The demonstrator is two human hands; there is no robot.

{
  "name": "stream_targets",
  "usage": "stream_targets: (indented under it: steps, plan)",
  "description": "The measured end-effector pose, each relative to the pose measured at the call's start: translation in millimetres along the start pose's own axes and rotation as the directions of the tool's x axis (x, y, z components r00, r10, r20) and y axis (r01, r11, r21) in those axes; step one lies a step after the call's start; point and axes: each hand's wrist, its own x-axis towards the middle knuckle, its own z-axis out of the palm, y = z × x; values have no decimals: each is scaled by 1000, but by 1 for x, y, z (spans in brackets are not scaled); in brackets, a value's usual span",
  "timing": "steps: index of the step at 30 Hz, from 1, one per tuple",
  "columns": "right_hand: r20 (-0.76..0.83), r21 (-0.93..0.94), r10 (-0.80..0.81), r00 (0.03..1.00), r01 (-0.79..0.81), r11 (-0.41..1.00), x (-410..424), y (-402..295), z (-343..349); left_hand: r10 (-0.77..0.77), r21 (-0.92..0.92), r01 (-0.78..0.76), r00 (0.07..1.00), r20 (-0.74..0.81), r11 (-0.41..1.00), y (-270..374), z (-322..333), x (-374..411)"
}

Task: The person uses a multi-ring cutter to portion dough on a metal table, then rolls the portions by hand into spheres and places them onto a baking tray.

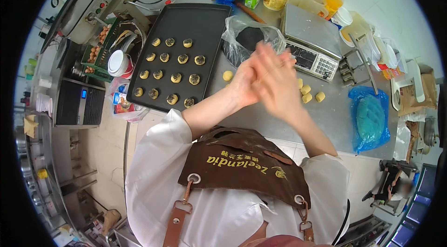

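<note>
My left hand (246, 81) and my right hand (276, 84) are pressed palm to palm above the steel table. Blur covers the fingers, and whatever may lie between the palms is hidden. Beyond the fingertips a clear plastic bag (232, 43) holds black seeds (250, 37). One yellow dough ball (227, 75) lies left of my hands; several more dough pieces (305, 89) sit to their right, some partly covered by my right hand. On the left, a black baking tray (190, 20) carries rows of dough balls topped with dark seeds (176, 77).
A digital scale (310, 30) stands behind my right hand, with a wooden rolling pin (249, 13) behind the bag. Blue plastic (370, 118) wraps a large mass at right. Egg crates (101, 48) and a white tub (118, 64) flank the tray. A person (393, 182) is far right.
</note>
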Motion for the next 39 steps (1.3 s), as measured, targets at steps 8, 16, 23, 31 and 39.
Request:
stream_targets:
  steps: [8,16,23,31,39]
  plan:
    - [43,-87,13,999,-9,996,-6,11,-24,80,-144,-81,997,-13,986,-1,-24,12]
    - [-151,203,76,986,-45,978,-7,22,-32,-99,110,106,993,-64,988,5,-20,8]
    - [-75,141,-82,994,92,986,1,-11,-4,-36,204,-20,964,265,979,-12,-12,8]
    - [-48,114,-53,997,59,992,-15,-19,-6,-127,270,90,985,121,959,-24,-25,3]
    - [85,90,20,996,-28,996,-29,-12,-17,-93,-32,90,991,-92,995,-29,-28,-1]
